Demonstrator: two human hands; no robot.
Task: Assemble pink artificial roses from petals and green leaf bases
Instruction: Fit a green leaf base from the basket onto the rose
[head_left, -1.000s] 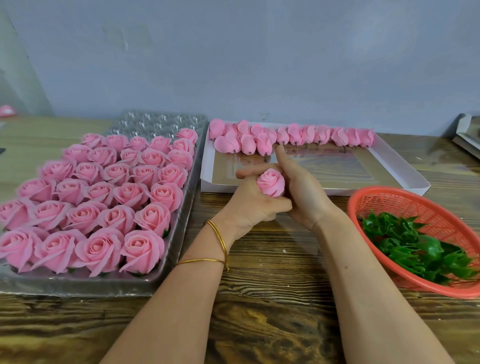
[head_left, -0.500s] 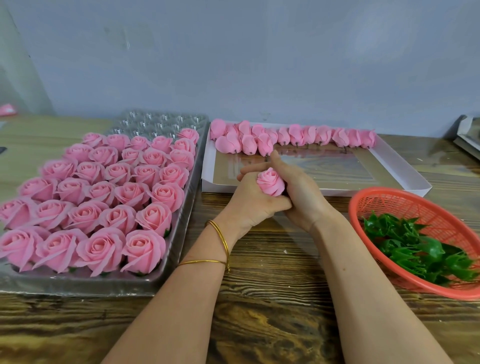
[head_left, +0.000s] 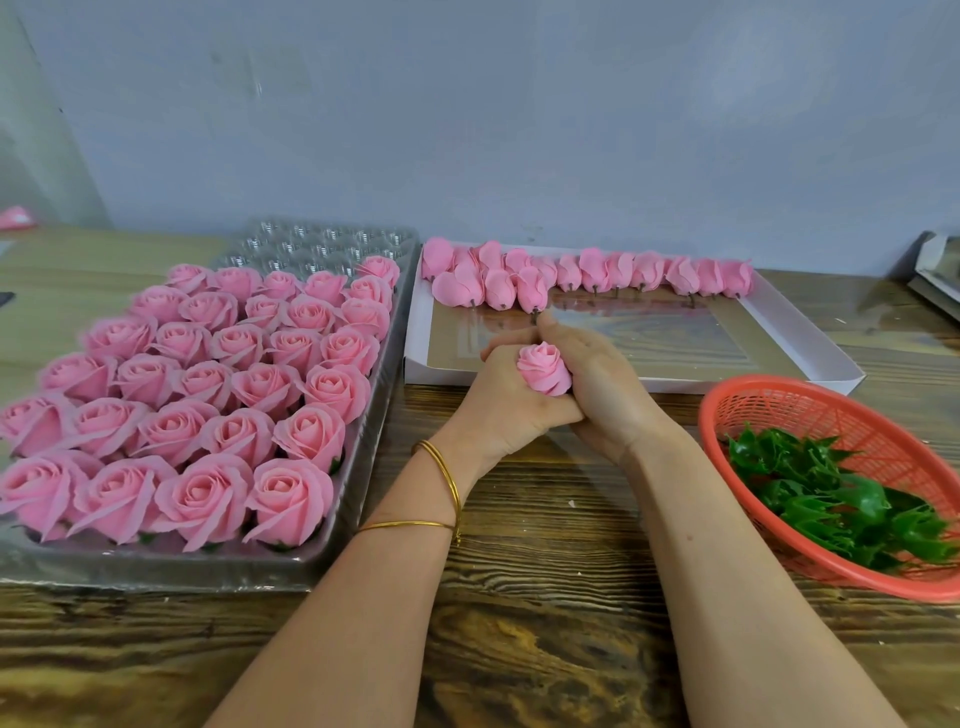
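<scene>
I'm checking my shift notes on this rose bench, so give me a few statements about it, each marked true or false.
1. The left hand and right hand hold one pink rose between them. True.
2. A row of pink buds lines the far side of the white box. True.
3. The green leaf bases lie in the white box. False: they lie in the red basket.
4. Every cup of the clear tray holds a rose. False: its far cups are bare.
5. The gold bangles sit on the right wrist. False: they are on the left wrist.
</scene>
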